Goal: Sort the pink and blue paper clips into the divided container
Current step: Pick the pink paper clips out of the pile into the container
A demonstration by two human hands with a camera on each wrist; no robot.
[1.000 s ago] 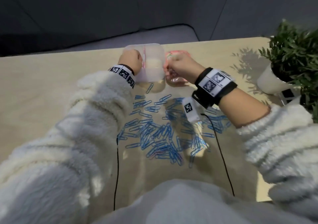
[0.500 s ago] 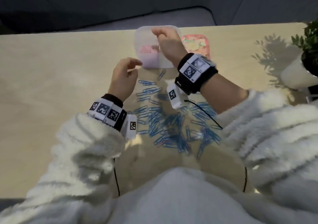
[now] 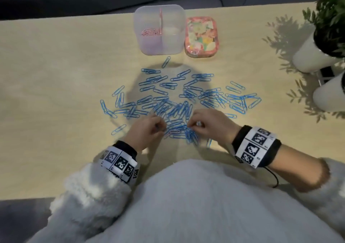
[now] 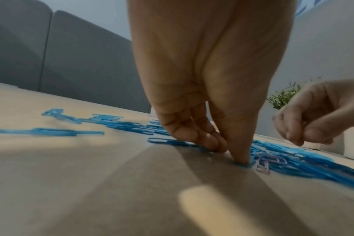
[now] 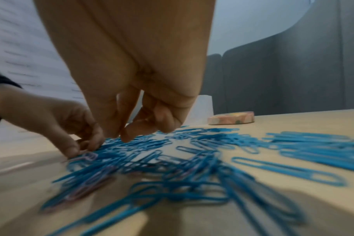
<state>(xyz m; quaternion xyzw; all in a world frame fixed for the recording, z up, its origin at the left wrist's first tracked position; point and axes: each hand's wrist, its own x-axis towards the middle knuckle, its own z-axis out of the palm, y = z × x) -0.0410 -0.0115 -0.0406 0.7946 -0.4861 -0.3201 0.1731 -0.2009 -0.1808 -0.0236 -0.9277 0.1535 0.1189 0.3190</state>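
Note:
Several blue paper clips point(image 3: 177, 101) lie scattered mid-table, with a few pink ones point(image 4: 267, 161) mixed into the near edge of the pile. The clear divided container point(image 3: 175, 43) stands at the far edge, pink clips point(image 3: 149, 32) in its left compartment. My left hand point(image 3: 160, 129) is down at the pile's near left, thumb and fingertips point(image 4: 240, 158) pinched together on a blue clip against the table. My right hand point(image 3: 192, 126) hovers just over the pile's near side, fingers curled point(image 5: 129, 135), nothing visible between them.
A floral pink lid point(image 3: 201, 37) lies right of the container. Two white pots with green plants point(image 3: 317, 52) stand at the table's right edge. A grey sofa runs behind the table. My fluffy sleeves and lap fill the near side.
Both hands have come back from the container to the near side of the clip pile. My head has tilted down, so the container now sits further up in view.

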